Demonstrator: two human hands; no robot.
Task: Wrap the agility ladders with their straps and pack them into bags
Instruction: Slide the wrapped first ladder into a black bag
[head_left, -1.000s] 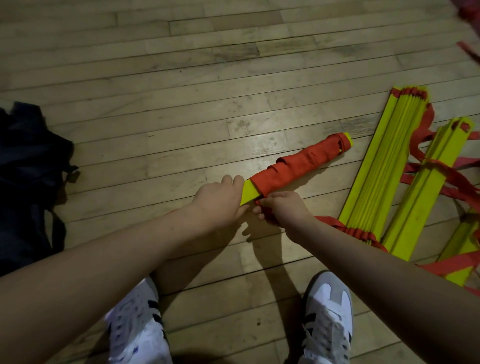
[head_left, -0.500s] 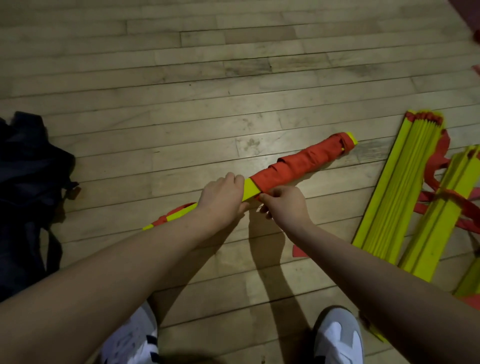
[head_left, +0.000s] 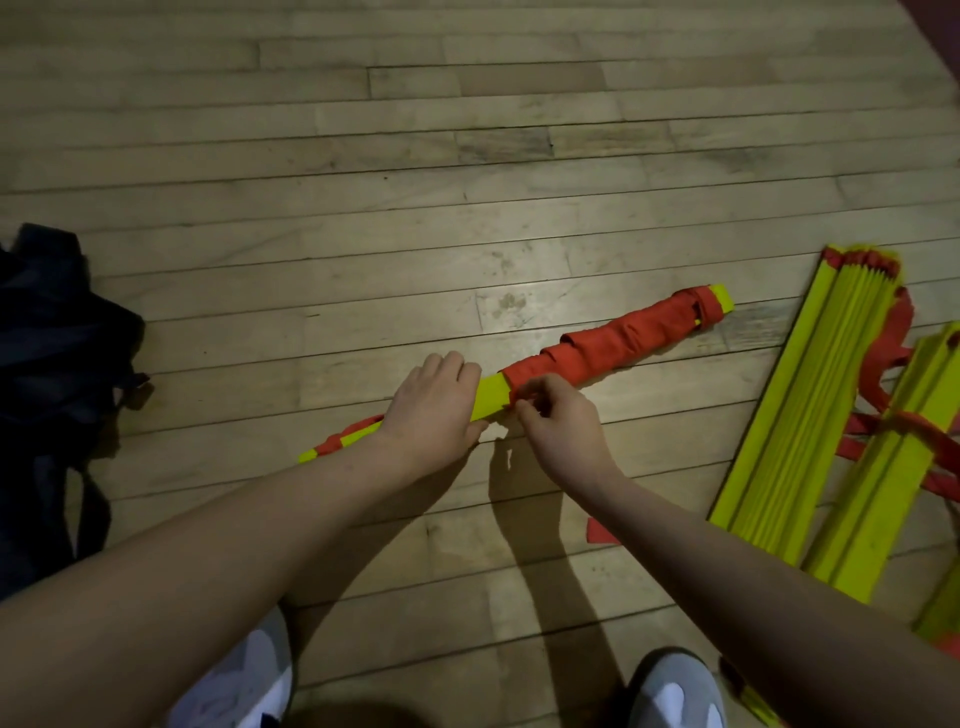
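Note:
A bundle of yellow ladder rungs (head_left: 491, 397) lies slanted on the wooden floor, its far half wound in red strap (head_left: 618, 338). My left hand (head_left: 434, 402) grips the bare yellow middle of the bundle. Just to its right, my right hand (head_left: 558, 421) pinches the red strap at the edge of the wrapped part. The bundle's near end, with a bit of red strap, sticks out left of my left wrist. A dark bag (head_left: 49, 364) lies crumpled at the left edge.
Two more stacks of yellow rungs (head_left: 810, 410) with loose red straps (head_left: 893, 338) lie on the floor at the right. A red strap end (head_left: 602, 531) shows under my right forearm. My two shoes (head_left: 670, 691) are at the bottom.
The view has tilted, so the stacks at the right sit lower and nearer. My right hand has come up from under the bundle to the strap's edge. My left hand keeps its grip.

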